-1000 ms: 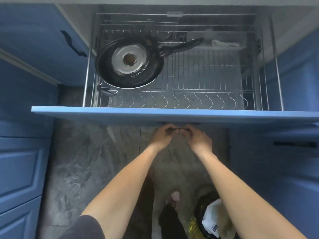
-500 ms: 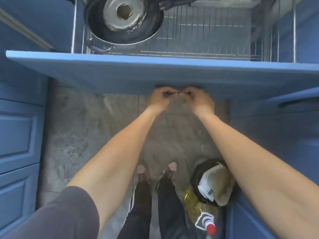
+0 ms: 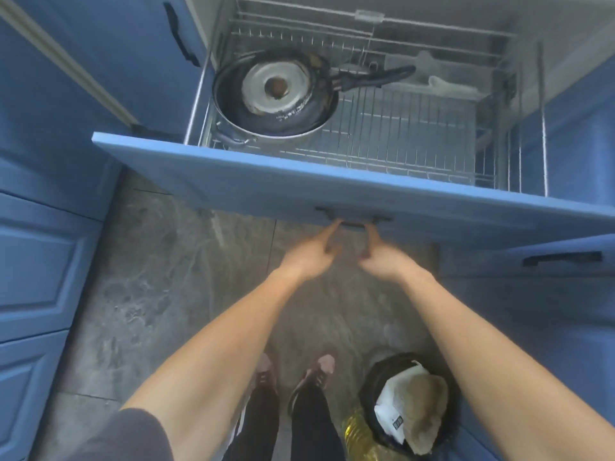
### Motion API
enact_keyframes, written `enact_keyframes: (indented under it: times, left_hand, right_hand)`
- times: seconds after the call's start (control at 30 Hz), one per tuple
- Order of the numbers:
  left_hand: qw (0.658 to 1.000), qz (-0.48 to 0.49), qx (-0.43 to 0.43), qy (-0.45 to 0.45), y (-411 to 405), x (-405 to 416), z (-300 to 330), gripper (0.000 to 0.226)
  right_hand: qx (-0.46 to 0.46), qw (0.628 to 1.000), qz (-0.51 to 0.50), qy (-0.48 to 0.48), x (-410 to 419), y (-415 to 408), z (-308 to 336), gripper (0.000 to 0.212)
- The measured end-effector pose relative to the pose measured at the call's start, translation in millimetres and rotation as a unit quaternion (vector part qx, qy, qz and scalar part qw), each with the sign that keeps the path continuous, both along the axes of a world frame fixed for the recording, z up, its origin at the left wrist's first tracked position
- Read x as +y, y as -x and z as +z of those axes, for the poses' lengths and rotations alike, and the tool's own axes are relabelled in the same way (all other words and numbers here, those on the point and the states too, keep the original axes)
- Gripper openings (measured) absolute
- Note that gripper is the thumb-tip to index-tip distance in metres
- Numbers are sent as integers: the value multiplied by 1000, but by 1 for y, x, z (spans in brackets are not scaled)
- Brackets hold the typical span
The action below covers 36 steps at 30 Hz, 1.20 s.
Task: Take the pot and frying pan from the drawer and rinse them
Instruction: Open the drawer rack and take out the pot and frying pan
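Both hands, left hand point(image 3: 311, 252) and right hand point(image 3: 382, 256), are loosening with fingers half-spread under the blue wooden drawer point(image 3: 332, 191); reaching toward eleven o'clock, grasping the upturned black frying pan point(image 3: 276, 91) by its handle seems wisest.

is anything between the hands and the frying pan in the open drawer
Only the drawer front: both hands, left hand and right hand, sit below its handle, so they must come up over it. The frying pan lies upside down on the pot, with nothing visible above it.
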<state>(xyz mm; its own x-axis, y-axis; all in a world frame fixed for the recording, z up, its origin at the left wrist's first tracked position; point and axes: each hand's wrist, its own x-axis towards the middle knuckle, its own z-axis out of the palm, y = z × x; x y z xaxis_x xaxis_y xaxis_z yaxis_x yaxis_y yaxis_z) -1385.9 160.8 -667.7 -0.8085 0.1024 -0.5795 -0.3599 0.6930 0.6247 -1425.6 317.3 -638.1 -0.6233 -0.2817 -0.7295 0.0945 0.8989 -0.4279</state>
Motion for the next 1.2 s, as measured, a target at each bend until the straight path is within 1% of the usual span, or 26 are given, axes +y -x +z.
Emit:
enact_keyframes:
  times: [0.03,0.1,0.17,0.2,0.23,0.27,0.3,0.33,0.37,0.4,0.43,0.47,0.53,0.63,0.77,0.9,1.0,1.13,1.2]
  left_hand:
    - [1000,-9,-2,15,-9,-3,12,45]
    - [1000,1,15,-5,-27,-13,48,35]
    - [997,28,33,-63,-47,-26,96,26]
    - [995,33,46,-82,-52,-35,124,21]
    - [994,29,60,-91,-54,-46,152,18]
    - [993,24,78,-90,-52,-58,181,16]
    - [991,26,102,-83,-45,-71,207,17]
    - [988,35,133,-72,-34,-86,230,21]
    - [983,54,163,-63,-17,-102,248,25]
    - [978,85,183,-55,4,-119,260,27]
    - [973,115,195,-52,26,-135,268,27]
    - [971,131,196,-45,48,-150,273,27]
    - [974,129,184,-27,89,-175,271,26]
    - [978,123,164,-29,140,-197,246,22]
    - [987,111,117,-18,199,-221,186,29]
    - [994,87,72,-12,234,-235,127,44]
    - [997,56,49,14,255,-241,93,56]
    - [996,46,71,30,275,-243,55,59]
    - [995,20,82,43,280,-242,37,64]
  right_hand:
    - [-15,1000,5,8,6,-1,15,72]
    - [-45,998,-17,48,26,-4,47,64]
    - [-85,991,-39,98,51,-11,90,44]
    - [-102,986,-46,121,63,-14,114,34]
    - [-115,982,-53,139,73,-15,139,28]
    - [-127,979,-53,149,81,-13,167,26]
    - [-134,978,-41,152,88,-5,192,29]
    - [-134,980,-20,149,91,8,217,36]
    - [-124,981,-2,148,90,25,240,45]
    - [-103,984,8,147,86,45,260,49]
    - [-74,986,2,149,79,67,274,43]
    - [-44,987,-8,156,69,89,284,33]
    - [8,985,-23,173,42,129,293,19]
    - [33,985,-33,167,-4,178,278,17]
    - [16,988,-40,149,-51,242,218,19]
    - [24,988,-62,138,-77,289,152,25]
    - [20,991,-65,117,-89,313,107,31]
    - [-5,996,-38,86,-104,353,49,39]
    - [16,997,7,69,-108,366,23,38]
